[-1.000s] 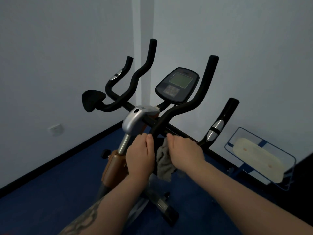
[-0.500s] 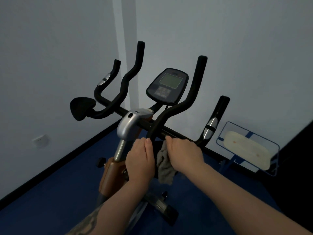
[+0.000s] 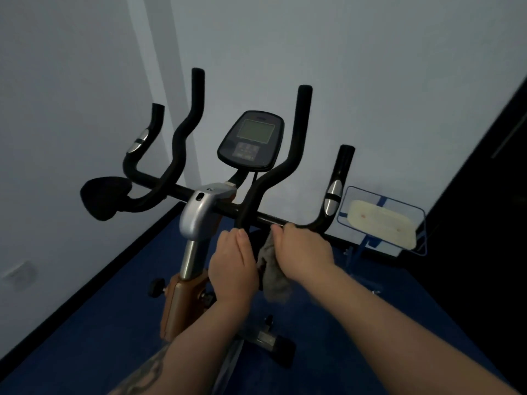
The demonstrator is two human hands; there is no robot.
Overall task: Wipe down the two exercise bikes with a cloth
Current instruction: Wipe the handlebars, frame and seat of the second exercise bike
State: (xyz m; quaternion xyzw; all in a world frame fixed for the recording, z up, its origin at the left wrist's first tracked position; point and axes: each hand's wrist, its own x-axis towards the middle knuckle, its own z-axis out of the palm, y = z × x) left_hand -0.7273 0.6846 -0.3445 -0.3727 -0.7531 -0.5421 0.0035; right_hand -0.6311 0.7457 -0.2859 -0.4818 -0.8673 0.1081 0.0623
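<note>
On curved black handlebar, both hands' fingers clamped, right hand w/ crumpled grey cloth, left hand bare.

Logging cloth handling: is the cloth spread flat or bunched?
Bunched. The grey cloth hangs crumpled below the right hand, which grips it against the handlebar.

One exercise bike in sight, carrying one console and four upright black handlebar grips. Two hands on it, left hand and right hand, one grey cloth between them. One flat mop leans by the wall.
</note>
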